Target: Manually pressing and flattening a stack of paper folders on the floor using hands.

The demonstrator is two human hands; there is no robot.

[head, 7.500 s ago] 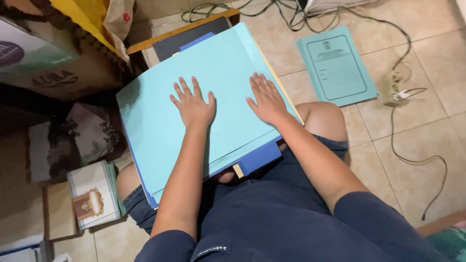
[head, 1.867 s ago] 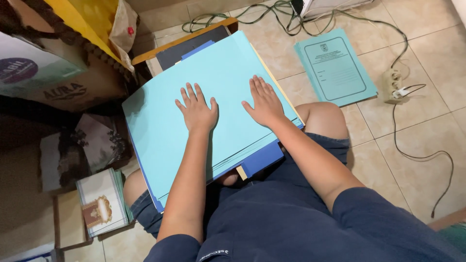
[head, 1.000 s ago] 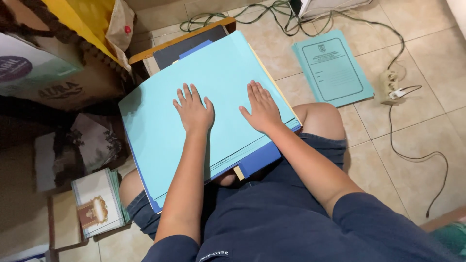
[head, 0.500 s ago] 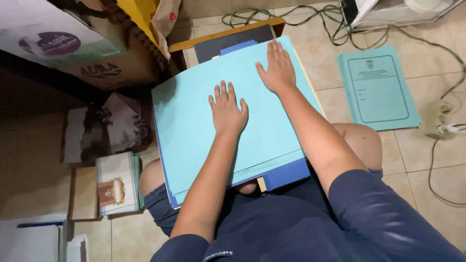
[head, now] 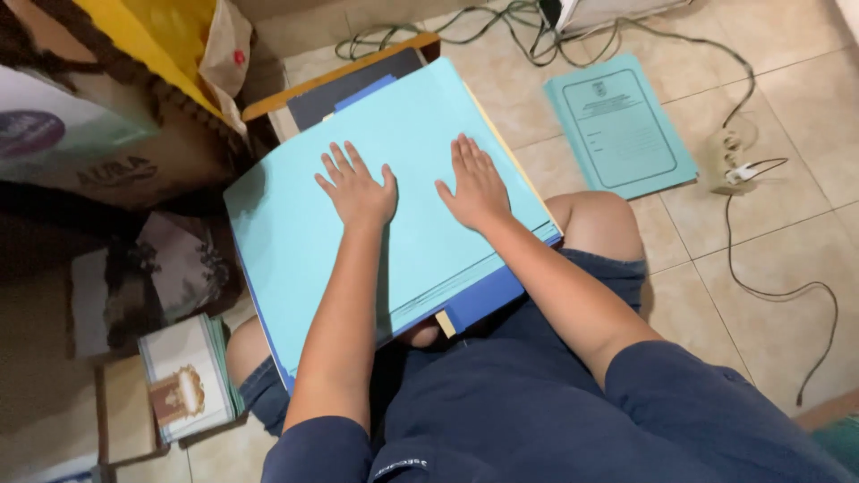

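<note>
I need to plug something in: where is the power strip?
In the head view, the power strip lies on the tiled floor at the far right, just right of the teal booklet.

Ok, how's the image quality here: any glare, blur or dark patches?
Head view: sharp, evenly lit on the light blue paper folder; left hand and right hand cast soft shadows on it; no glare; left edge by the cardboard box falls dark.

Teal printed booklet [head: 620,125] lying flat on the tiled floor [head: 787,241], just beside a white power strip [head: 729,162] with cable [head: 769,291] trailing away. Cardboard box [head: 107,148] sitting at upper left, yellow bag [head: 170,36] resting on it. Small framed card [head: 183,386] lying at lower left.
</note>
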